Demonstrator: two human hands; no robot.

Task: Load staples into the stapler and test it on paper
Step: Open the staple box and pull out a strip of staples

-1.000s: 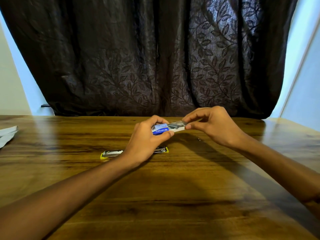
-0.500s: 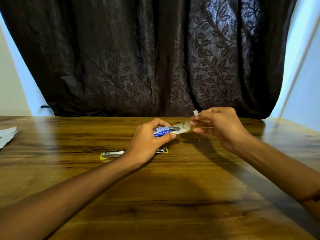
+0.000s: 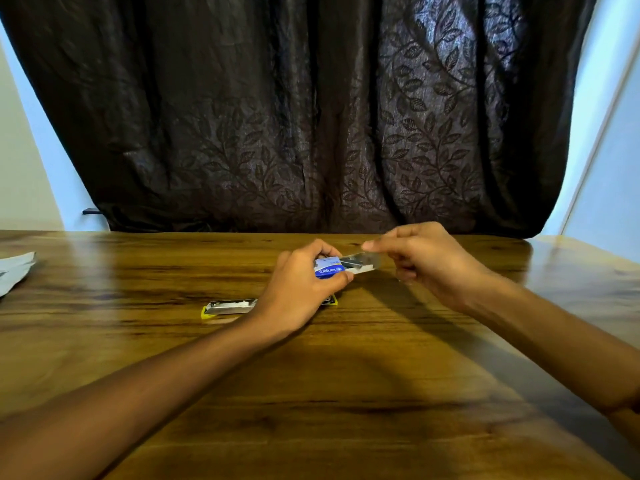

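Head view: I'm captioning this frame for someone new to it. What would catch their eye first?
Two bare hands meet over the middle of the wooden table: the left hand grips a small blue staple box, the right hand at its open end. Beneath the left hand lies a yellow-edged stapler; a dark leaf-patterned curtain fills the background.
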